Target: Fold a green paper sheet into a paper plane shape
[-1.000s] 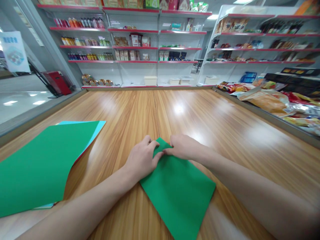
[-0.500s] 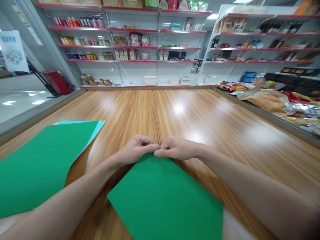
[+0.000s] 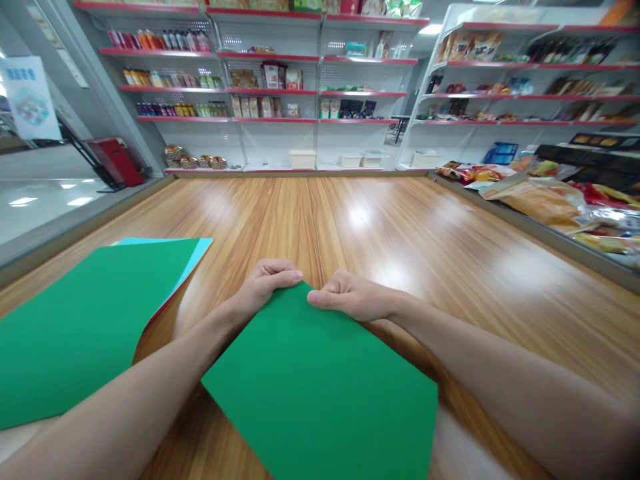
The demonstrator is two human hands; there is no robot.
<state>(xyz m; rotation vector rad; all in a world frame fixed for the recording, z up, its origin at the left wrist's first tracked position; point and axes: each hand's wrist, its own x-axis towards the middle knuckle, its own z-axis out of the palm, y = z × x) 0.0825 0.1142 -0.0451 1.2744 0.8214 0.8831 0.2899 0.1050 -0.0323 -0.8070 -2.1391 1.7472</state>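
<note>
Sheet of green paper (image 3: pixel 320 380), far corner pinched in grip of left hand (image 3: pixel 265 283), right hand (image 3: pixel 353 297), sign (image 3: pixel 29 99) lettering blurred

We reach both bare forearms forward so they converge. Our left hand (image 3: pixel 267 281) and right hand (image 3: pixel 350 298) sit side by side, just apart, fingers (image 3: pixel 280 269) curled inward in a pinch.
</note>
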